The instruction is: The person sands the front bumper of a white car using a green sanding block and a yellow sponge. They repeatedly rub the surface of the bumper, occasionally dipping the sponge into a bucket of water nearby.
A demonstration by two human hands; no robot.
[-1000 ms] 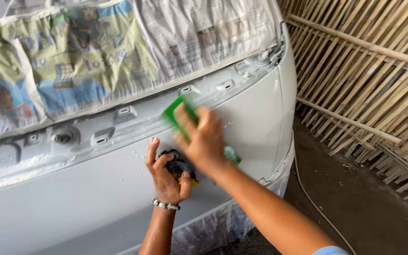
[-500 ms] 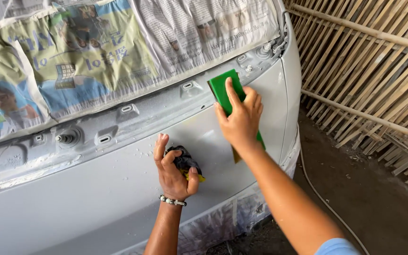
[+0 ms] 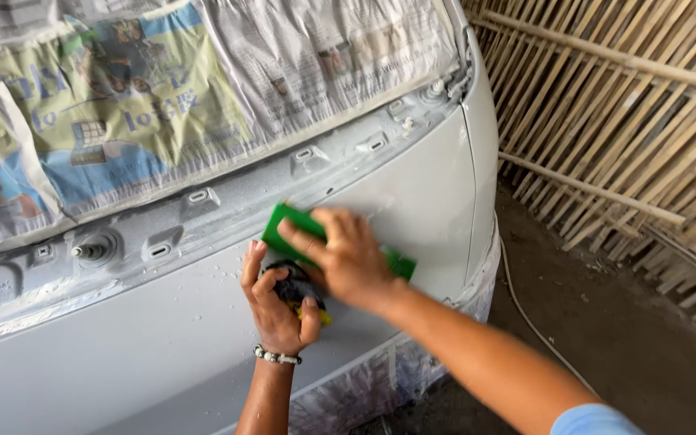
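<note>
Here, the big grey car back (image 3: 163,354), its window covered with newspaper (image 3: 203,105) to keep it clean, gets rubbed by the right hand (image 3: 348,258), which presses its flat fingers on a green pad (image 3: 287,225), while the left hand (image 3: 275,310) squeezes a dark wet sponge (image 3: 296,286) beside it.

1. This is a makeshift car body and paint workshop.
2. A grey-primed car tailgate (image 3: 203,338) fills the near left, its surface dull and wet with droplets.
3. Newspaper sheets (image 3: 203,97) are taped over the rear window at the far left, masking it off.
4. More paper (image 3: 380,379) hangs under the lower edge of the panel.
5. On the right stands a rough wall of split bamboo slats (image 3: 622,121).
6. The floor (image 3: 606,322) below is bare dark earth, with a thin hose (image 3: 525,314) trailing across it.
</note>
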